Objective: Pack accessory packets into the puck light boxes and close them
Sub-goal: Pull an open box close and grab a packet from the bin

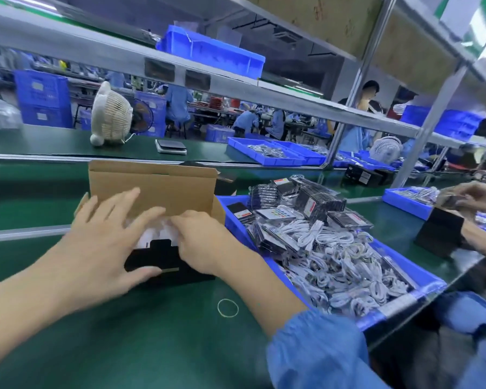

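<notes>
The right hand [199, 240] is pressed, fingers curled down, onto the white packets [157, 233] inside the open box [155, 186] on the bench [152, 332]; whether anything is pinched cannot be told. The left hand [107, 237] is spread flat, the box steadied by it. The packets are best seated flat below the rim before the lid is folded down.
</notes>
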Available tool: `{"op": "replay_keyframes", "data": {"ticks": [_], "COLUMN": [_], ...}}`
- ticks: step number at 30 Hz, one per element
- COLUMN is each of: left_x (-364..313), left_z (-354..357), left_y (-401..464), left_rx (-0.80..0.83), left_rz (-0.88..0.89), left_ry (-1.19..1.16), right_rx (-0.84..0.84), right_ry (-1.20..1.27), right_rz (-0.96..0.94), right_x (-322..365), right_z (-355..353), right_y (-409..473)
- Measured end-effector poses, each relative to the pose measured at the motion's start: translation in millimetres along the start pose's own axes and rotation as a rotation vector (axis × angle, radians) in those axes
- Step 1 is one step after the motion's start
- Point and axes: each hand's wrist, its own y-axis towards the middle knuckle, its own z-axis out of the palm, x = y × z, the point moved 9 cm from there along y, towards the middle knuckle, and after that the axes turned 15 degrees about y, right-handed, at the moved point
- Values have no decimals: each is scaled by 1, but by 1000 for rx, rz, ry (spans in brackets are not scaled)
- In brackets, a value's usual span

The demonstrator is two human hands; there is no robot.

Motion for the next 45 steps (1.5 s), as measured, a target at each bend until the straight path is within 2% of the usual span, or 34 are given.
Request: {"op": "replay_keyframes", "data": {"ticks": [2, 3, 5, 6, 7, 9, 10, 11, 13, 16, 18, 20, 21, 22, 24, 25, 28, 32, 37, 39, 42, 44, 45], "left_x": [48, 82, 133, 137, 128, 89, 72, 57, 49, 36, 24, 22, 22, 23, 25, 23, 20, 20, 19, 14, 14, 14, 15], "left_z": [-20, -13, 23, 45, 63, 82, 83, 80, 70, 50, 39, 38, 37, 37, 39, 39, 34, 35, 41, 42, 44, 46, 46], "left_y": [-11, -16, -33, -45, -51, -54, -53, -50, -50, -52, -64, -72, -71, -71, -71, -72, -72, -74, -77, -77, -75, -73, -73], "left_rx": [-358, -417, -332, -232, -119, 72, 122, 137, 123, 156, 185, 135, 111, 95, 79, 73, 29, 29, 78, 85, 88, 88, 87], "left_rz": [-133, -273, -698, -864, -931, -883, -842, -782, -707, -622, -544, -544, -539, -538, -540, -536, -532, -515, -491, -458, -458, -461, -463], "left_ry": [-286, -441, -802, -957, -1107, -1360, -1417, -1434, -1414, -1243, -1068, -1047, -1051, -1063, -1073, -1081, -1130, -1175, -1228, -1246, -1274, -1279, -1279], "right_rx": [-140, -238, -452, -505, -469, -159, 2, 90, 108, 69, -34, -244, -321, -328, -236, -222, -279, -350, -487, -590, -727, -712, -630], "right_ry": [152, 166, 118, 63, -24, -183, -214, -236, -322, -389, -186, -4, -83, -271, -608, -653, -604, -520, -215, -164, -133, 169, 403], "right_rz": [-136, -164, -40, 76, 212, 473, 544, 560, 507, 416, 389, 366, 388, 466, 608, 613, 554, 617, 731, 701, 422, 233, 176], "right_x": [15, 12, -21, -44, -73, -125, -143, -154, -160, -161, -160, -167, -173, -179, -187, -186, -177, -180, -189, -181, -134, -88, -64], "right_z": [-16, -30, -70, -90, -103, -99, -88, -80, -74, -76, -91, -122, -138, -147, -137, -126, -110, -117, -125, -135, -156, -156, -143], "right_y": [-39, -56, -82, -90, -93, -96, -98, -99, -100, -99, -102, -112, -118, -124, -131, -131, -121, -109, -111, -112, -101, -85, -72]}}
